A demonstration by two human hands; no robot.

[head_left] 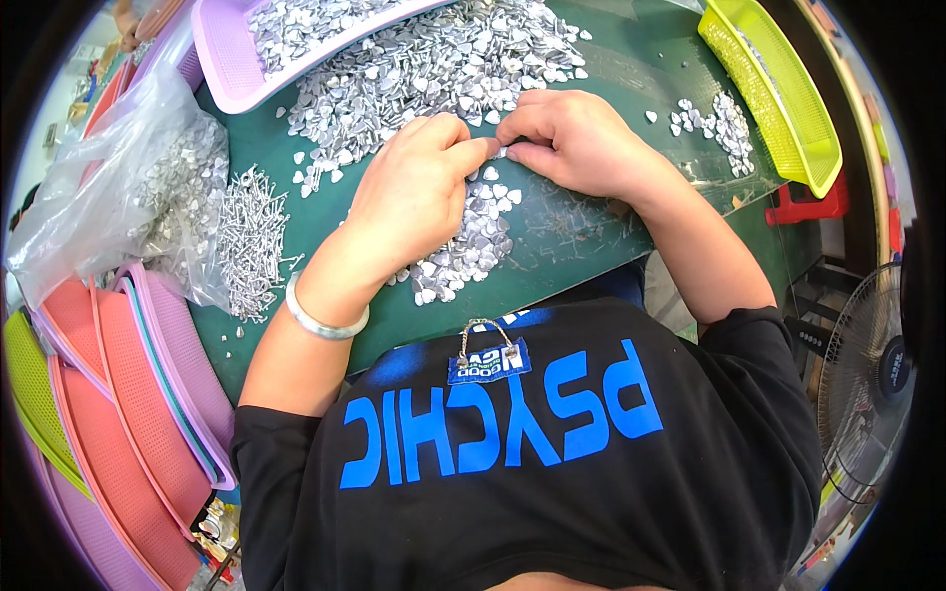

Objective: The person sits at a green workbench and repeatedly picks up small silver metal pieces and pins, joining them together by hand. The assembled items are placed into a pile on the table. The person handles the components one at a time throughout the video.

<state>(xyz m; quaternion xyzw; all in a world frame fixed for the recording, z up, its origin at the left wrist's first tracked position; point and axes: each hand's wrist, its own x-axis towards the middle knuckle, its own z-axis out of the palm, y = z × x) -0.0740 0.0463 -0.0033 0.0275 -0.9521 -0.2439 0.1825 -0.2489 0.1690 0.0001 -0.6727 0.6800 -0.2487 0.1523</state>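
My left hand point(419, 182) and my right hand point(576, 143) meet over the green table, fingertips almost touching. Between them they pinch a small silver piece point(501, 153), mostly covered by the fingers, so its exact shape is hard to make out. Just beyond my hands spreads a large heap of flat silver heart-shaped pieces point(434, 74). A smaller pile of the same hearts point(463, 251) lies beside and below my left hand, near the table's front edge. A bracelet point(320, 313) circles my left wrist.
Left of my arm lie a pile of thin metal pins point(251, 246) and a clear plastic bag point(172, 187) of silver pieces. A purple basket point(236, 84) stands at the back, a lime basket point(788, 108) at right. Stacked baskets point(128, 394) fill the left; a fan point(862, 374) stands right.
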